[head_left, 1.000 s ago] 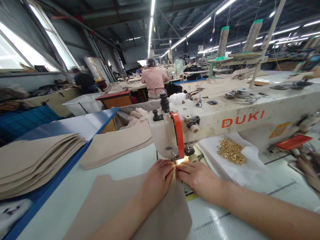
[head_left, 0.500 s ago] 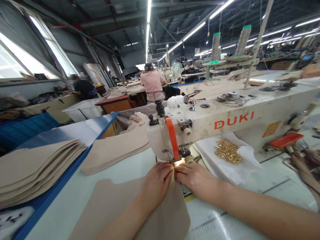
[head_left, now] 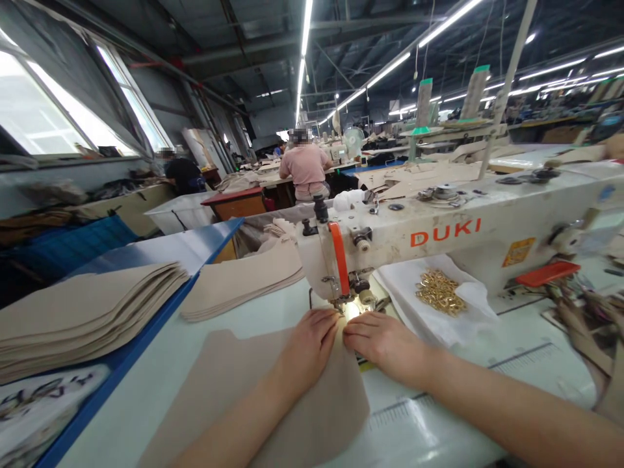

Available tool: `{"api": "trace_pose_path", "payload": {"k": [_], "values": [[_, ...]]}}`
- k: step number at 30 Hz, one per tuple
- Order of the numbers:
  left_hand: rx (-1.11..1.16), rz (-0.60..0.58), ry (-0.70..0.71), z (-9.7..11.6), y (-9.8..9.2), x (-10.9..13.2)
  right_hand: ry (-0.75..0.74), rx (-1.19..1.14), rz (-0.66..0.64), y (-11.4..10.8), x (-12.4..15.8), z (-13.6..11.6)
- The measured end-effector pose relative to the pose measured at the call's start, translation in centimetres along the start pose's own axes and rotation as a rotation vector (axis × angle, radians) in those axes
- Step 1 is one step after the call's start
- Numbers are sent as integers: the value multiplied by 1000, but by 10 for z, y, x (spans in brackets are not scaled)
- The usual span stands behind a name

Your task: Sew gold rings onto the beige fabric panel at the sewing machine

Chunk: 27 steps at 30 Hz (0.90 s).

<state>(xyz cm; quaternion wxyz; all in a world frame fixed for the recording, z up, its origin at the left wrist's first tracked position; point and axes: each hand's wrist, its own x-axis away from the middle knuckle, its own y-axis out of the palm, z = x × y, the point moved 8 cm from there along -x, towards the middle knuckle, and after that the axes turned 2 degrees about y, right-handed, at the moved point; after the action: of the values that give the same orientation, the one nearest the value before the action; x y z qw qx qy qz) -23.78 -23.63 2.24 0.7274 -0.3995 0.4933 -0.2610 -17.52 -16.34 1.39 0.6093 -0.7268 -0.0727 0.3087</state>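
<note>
A beige fabric panel (head_left: pixel 229 383) lies on the pale machine table, its far edge at the presser foot of a white sewing machine (head_left: pixel 390 247) marked DUKI. My left hand (head_left: pixel 309 348) rests on the panel, its fingers pressed together at the far edge just left of the needle area. Close beside it, on the right, my right hand (head_left: pixel 387 341) pinches the same edge, fingers bunched. The fingertips of both hands nearly meet in front of the lit needle area. They hide the edge itself and anything small held there.
Gold metal rings (head_left: pixel 441 291) lie on white cloth beneath the machine arm. Stacked beige panels (head_left: pixel 244 279) sit behind the left hand, with another stack (head_left: pixel 88 305) on a blue-edged table at left. Thread cones (head_left: pixel 424 107) stand behind. A person in pink (head_left: pixel 305 166) sits farther back.
The camera view has shifted slightly, moving the background to the right. Both hands stay at the panel's edge; a little more of the lit needle area shows above the fingertips.
</note>
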Motion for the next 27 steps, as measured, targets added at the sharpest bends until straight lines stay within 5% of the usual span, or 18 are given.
{"api": "trace_pose_path", "payload": {"k": [27], "values": [[-140,-58,17,-4,9,0,20,-45,-78,7,-6,6]]}}
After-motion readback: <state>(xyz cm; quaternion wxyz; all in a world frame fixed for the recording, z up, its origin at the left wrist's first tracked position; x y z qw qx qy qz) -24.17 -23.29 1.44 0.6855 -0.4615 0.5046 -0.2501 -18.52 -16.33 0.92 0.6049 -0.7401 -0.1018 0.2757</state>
